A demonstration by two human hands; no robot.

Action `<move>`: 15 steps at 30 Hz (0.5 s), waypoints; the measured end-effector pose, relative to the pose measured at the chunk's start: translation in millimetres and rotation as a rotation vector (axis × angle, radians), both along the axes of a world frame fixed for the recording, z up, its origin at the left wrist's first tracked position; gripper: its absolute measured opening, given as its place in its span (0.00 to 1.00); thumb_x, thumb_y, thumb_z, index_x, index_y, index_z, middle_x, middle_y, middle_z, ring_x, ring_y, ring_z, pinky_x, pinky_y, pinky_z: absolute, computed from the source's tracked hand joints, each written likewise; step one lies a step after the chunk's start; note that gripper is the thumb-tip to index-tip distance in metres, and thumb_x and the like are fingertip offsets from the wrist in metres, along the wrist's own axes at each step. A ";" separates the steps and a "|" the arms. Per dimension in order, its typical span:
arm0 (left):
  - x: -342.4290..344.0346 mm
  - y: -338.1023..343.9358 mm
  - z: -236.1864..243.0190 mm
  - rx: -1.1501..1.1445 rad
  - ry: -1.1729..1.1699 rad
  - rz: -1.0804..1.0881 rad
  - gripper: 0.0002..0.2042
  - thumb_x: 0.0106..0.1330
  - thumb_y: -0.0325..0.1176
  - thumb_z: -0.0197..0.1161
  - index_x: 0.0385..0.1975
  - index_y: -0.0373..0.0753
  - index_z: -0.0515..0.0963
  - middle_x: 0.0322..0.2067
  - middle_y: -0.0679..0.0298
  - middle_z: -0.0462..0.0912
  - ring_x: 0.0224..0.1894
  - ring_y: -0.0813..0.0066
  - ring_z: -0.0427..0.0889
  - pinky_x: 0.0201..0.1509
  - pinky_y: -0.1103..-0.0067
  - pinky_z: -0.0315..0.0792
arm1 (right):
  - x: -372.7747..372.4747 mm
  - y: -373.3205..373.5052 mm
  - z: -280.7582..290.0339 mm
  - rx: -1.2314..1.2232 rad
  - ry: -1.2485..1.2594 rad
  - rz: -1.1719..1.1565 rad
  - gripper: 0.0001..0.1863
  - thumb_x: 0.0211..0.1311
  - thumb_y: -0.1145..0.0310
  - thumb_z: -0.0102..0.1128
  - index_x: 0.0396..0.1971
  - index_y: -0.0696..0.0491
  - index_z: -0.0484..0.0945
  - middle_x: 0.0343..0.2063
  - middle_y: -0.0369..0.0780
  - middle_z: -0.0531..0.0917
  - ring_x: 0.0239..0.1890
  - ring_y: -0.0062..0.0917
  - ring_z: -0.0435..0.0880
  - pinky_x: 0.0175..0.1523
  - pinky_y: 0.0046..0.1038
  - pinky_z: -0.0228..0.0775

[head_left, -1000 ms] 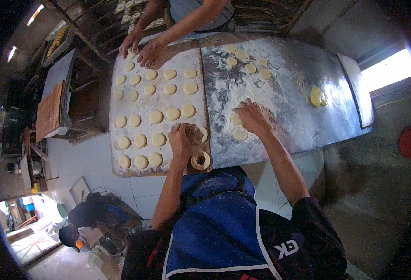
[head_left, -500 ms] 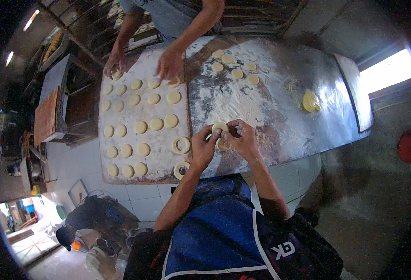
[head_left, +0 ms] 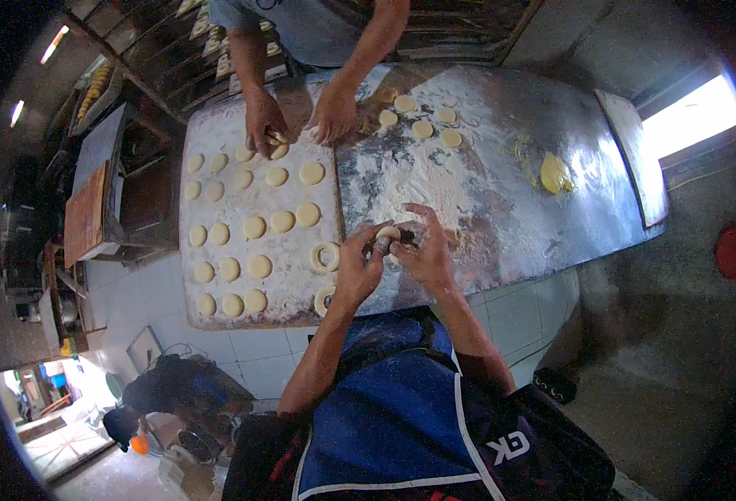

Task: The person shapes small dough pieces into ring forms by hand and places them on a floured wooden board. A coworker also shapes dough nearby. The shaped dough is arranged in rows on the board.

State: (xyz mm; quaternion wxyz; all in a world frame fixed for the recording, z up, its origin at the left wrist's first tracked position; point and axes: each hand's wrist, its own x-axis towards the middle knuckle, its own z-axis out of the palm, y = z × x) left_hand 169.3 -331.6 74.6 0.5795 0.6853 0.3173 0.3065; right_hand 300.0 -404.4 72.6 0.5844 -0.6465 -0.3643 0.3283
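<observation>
A small pale piece of dough [head_left: 390, 233] is pinched between both my hands over the front of the floured table. My left hand [head_left: 361, 260] is closed on its left side, thumb against the dough. My right hand [head_left: 425, 257] grips the other side with thumb and a finger, another finger raised. Part of another dough piece is half hidden below my hands. Beside my left hand lies a dough ring [head_left: 314, 257] with an open middle; a second ring [head_left: 320, 301] is partly covered by my left forearm.
Rows of flat dough rounds [head_left: 254, 227] lie on the pale board [head_left: 292, 284] to the left. A co-worker's hands [head_left: 332, 113] work at its far edge. Several more rounds [head_left: 422, 129] and a yellow lump [head_left: 556, 174] rest on the table [head_left: 518, 234]. Another person [head_left: 180, 392] is at lower left.
The dough in my hands now looks folded or turned, and a right finger has lifted. The co-worker's hands moved right, with one now holding a dough piece.
</observation>
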 end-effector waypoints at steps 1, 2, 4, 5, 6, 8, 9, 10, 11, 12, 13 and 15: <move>-3.2 -0.2 -2.0 -0.069 -0.008 0.002 0.12 0.68 0.25 0.53 0.49 0.32 0.76 0.40 0.56 0.81 0.42 0.69 0.80 0.44 0.76 0.74 | -2.6 1.3 0.4 -0.011 0.009 0.014 0.33 0.43 0.79 0.69 0.54 0.50 0.67 0.34 0.41 0.84 0.41 0.27 0.82 0.44 0.29 0.75; -6.1 -0.2 -4.1 -0.124 -0.037 0.013 0.13 0.68 0.24 0.53 0.50 0.32 0.75 0.40 0.57 0.81 0.42 0.70 0.79 0.44 0.76 0.74 | -4.6 2.2 1.2 -0.022 0.046 0.057 0.33 0.44 0.79 0.68 0.54 0.50 0.67 0.35 0.40 0.84 0.41 0.27 0.82 0.44 0.29 0.74; -10.8 -0.7 -8.3 -0.339 -0.168 0.071 0.15 0.67 0.21 0.53 0.53 0.34 0.72 0.42 0.57 0.80 0.43 0.71 0.79 0.46 0.76 0.73 | -6.7 3.8 3.0 -0.122 0.088 0.128 0.34 0.45 0.79 0.67 0.55 0.50 0.66 0.36 0.40 0.83 0.40 0.27 0.82 0.44 0.30 0.74; -12.7 -0.7 -10.0 -0.498 -0.271 0.116 0.16 0.66 0.20 0.53 0.53 0.35 0.71 0.43 0.57 0.80 0.44 0.71 0.79 0.47 0.76 0.73 | -7.1 5.0 2.8 -0.095 0.076 0.222 0.34 0.45 0.78 0.67 0.56 0.50 0.65 0.37 0.40 0.83 0.41 0.27 0.81 0.45 0.30 0.74; -15.0 -1.0 -11.2 -0.693 -0.329 0.165 0.17 0.65 0.19 0.53 0.54 0.36 0.69 0.44 0.57 0.79 0.45 0.71 0.78 0.48 0.76 0.73 | -6.4 5.8 2.1 -0.088 0.067 0.295 0.34 0.46 0.77 0.66 0.56 0.50 0.65 0.38 0.41 0.83 0.41 0.27 0.81 0.45 0.30 0.74; -22.3 -0.3 -12.0 -0.726 -0.419 0.070 0.22 0.60 0.17 0.55 0.55 0.39 0.65 0.39 0.62 0.77 0.43 0.72 0.77 0.46 0.77 0.72 | -6.0 7.8 -4.4 -0.119 0.195 0.362 0.31 0.50 0.74 0.64 0.57 0.50 0.65 0.40 0.43 0.82 0.42 0.28 0.81 0.47 0.31 0.73; -29.0 -0.8 -11.7 -0.666 -0.393 -0.019 0.23 0.59 0.16 0.56 0.55 0.39 0.65 0.37 0.63 0.76 0.41 0.72 0.76 0.44 0.77 0.72 | -3.5 6.3 -8.7 -0.155 0.332 0.356 0.29 0.54 0.72 0.61 0.57 0.51 0.65 0.41 0.44 0.81 0.42 0.29 0.80 0.49 0.32 0.72; -32.2 -0.4 -12.2 -0.615 -0.366 -0.106 0.24 0.58 0.16 0.56 0.55 0.39 0.65 0.36 0.65 0.75 0.40 0.73 0.76 0.43 0.77 0.71 | -4.5 7.9 -16.1 -0.102 0.282 0.330 0.24 0.58 0.69 0.56 0.56 0.51 0.66 0.43 0.46 0.80 0.44 0.32 0.80 0.51 0.34 0.71; -39.2 -1.1 -12.8 -0.661 -0.296 -0.141 0.25 0.55 0.15 0.56 0.54 0.39 0.63 0.33 0.66 0.73 0.38 0.73 0.75 0.41 0.78 0.70 | -6.3 10.3 -25.0 -0.018 0.091 0.311 0.21 0.62 0.66 0.51 0.55 0.52 0.67 0.44 0.48 0.78 0.46 0.35 0.79 0.53 0.35 0.70; -41.1 0.1 -15.2 -0.575 -0.436 -0.149 0.24 0.56 0.15 0.56 0.53 0.39 0.64 0.33 0.66 0.73 0.38 0.73 0.75 0.41 0.78 0.71 | -7.6 12.5 -34.2 -0.058 -0.040 0.286 0.18 0.67 0.63 0.46 0.54 0.53 0.68 0.46 0.49 0.77 0.49 0.38 0.78 0.55 0.37 0.68; -41.0 1.0 -18.9 -0.519 -0.537 -0.087 0.23 0.56 0.16 0.56 0.52 0.40 0.64 0.33 0.66 0.74 0.38 0.73 0.75 0.40 0.78 0.71 | -14.6 15.2 -45.1 -0.153 -0.097 0.193 0.17 0.68 0.62 0.44 0.52 0.54 0.70 0.47 0.50 0.76 0.50 0.40 0.78 0.56 0.38 0.68; -37.9 5.3 -29.3 -0.725 -0.720 0.036 0.16 0.59 0.23 0.57 0.46 0.40 0.65 0.33 0.66 0.73 0.38 0.74 0.75 0.40 0.78 0.71 | -24.4 21.1 -61.5 -0.312 -0.062 0.124 0.17 0.69 0.60 0.43 0.47 0.55 0.72 0.45 0.50 0.77 0.50 0.42 0.78 0.57 0.38 0.68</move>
